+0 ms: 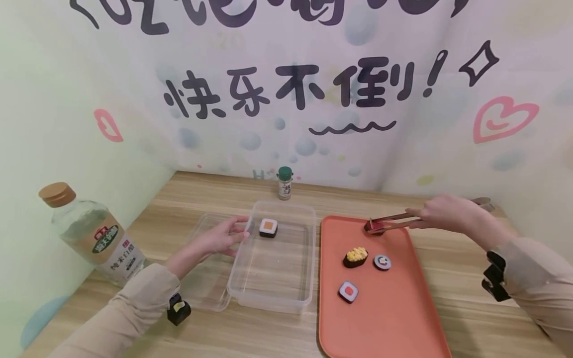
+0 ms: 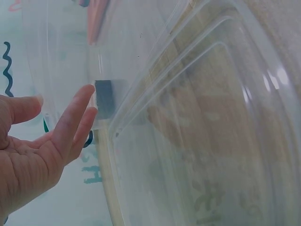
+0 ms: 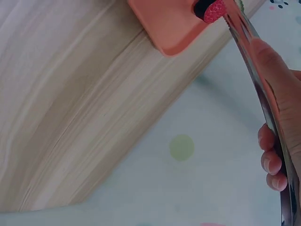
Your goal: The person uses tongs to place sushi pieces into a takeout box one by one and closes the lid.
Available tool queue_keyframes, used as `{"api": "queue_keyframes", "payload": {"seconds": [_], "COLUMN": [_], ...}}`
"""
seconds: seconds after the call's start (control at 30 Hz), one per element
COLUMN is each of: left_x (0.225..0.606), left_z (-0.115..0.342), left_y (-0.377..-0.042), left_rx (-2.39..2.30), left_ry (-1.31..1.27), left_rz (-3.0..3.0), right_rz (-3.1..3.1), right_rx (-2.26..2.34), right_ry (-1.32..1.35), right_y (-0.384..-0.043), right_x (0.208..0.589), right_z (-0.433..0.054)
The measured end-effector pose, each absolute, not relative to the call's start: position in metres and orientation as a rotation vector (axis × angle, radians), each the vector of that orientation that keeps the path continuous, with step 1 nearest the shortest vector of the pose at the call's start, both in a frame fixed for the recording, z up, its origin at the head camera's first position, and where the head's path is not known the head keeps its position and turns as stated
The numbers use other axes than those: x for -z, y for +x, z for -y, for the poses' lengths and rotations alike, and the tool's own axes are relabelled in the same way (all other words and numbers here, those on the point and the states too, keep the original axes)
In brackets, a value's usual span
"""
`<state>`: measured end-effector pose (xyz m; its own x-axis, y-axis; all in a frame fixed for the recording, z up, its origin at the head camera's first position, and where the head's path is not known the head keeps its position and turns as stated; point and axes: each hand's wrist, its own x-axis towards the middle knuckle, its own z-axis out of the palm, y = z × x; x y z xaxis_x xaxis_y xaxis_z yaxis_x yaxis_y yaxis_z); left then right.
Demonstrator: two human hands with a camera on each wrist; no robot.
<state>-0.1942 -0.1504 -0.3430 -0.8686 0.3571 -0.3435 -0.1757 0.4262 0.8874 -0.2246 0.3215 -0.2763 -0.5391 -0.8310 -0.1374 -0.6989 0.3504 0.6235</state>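
- Landmark: tray (image 1: 385, 323).
- Red piece (image 3: 215, 11): at the tray's far end, at the tips of the tongs (image 3: 264, 94). Whether it is lifted off the surface cannot be told.
- Right hand (image 1: 440, 213): beyond the tray's far right corner, fingers curled round the tongs.
- Left hand (image 1: 224, 236): left of the tray, across the box (image 1: 270, 302); fingers extended and loose at the box's left wall, thumb apart, nothing grasped.
- Box stands just left of the tray, with an orange-centred roll (image 1: 268, 227) inside; lid (image 1: 203, 283) lies farther left of the tray.
- On the tray, nearer than the red piece: yellow-topped piece (image 1: 356, 257), round roll (image 1: 382, 262), red-centred roll (image 1: 348, 292).
- Handling (judged): red piece likely light; firmness uncertain, its top perhaps delicate. Best hold is low on the dark sides, with gentle, even pressure; smooth metal may slip. Box probably light and slightly flexible; steady it by the wall nearest the left hand.
- Views: right wrist shows the red top's bumpy texture and the curled fingertips, but only one tray corner. Head shows the whole layout. Left wrist shows the gap between thumb and fingers more clearly than head.
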Motion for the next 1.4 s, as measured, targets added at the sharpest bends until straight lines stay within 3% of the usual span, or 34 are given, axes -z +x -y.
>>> {"api": "queue_keyframes", "payload": {"seconds": [0.17,0.4,0.67,1.0,1.4], "left_x": [0.343,0.345,0.344,0.346,0.35], "left_z": [0.15,0.149,0.152,0.149,0.152], "left_y": [-0.193,-0.193,-0.194,-0.193,-0.195], "left_rx": [-1.458,-1.467,-1.474,-1.472,-1.478], "left_ry": [0.152,0.165,0.19,0.167,0.18], "left_rz": [-2.199,-2.204,-2.201,-2.206,-2.221], "right_rz": [2.633,2.503,2.663,2.682,2.739], "right_rx": [0.607,0.56,0.403,0.606,0.933], "right_ry": [1.213,1.253,1.211,1.416,1.299], "right_y": [-0.225,-0.228,-0.225,-0.236,-0.24], "right_x": [0.268,0.251,0.229,0.238,0.261], "right_z": [-0.314,-0.295,-0.229,-0.143,-0.1]}}
